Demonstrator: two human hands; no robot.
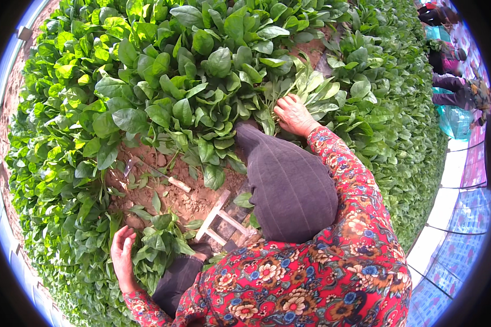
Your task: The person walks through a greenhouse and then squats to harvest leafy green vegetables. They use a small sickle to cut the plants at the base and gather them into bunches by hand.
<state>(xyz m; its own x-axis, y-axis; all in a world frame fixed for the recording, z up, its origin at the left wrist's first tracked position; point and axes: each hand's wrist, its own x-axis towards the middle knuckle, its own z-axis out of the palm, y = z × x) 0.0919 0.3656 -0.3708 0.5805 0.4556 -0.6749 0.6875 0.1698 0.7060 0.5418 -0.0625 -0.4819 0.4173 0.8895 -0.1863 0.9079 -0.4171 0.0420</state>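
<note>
My right hand (295, 115) is closed over the stalks of a bunch of spinach (311, 90), whose pale leaves fan out away from me. Part of the grip is hidden under the hand. My left hand (124, 257) is held low at the left, fingers apart with nothing in them. Beside it, loose spinach (159, 240) lies heaped near my dark-trousered leg (180, 280). On the bare soil between the hands rests a thin-shafted tool with a wooden handle (179, 184); its small metal end (128, 167) points left.
A small wooden frame, like a low stool (223, 222), stands by my dark-clothed knee (292, 188). Dense spinach plants (174, 82) surround the bare soil (202, 191). At the far right, other people (463, 92) are near a teal bag (454, 122), beside blue patterned sheeting (458, 240).
</note>
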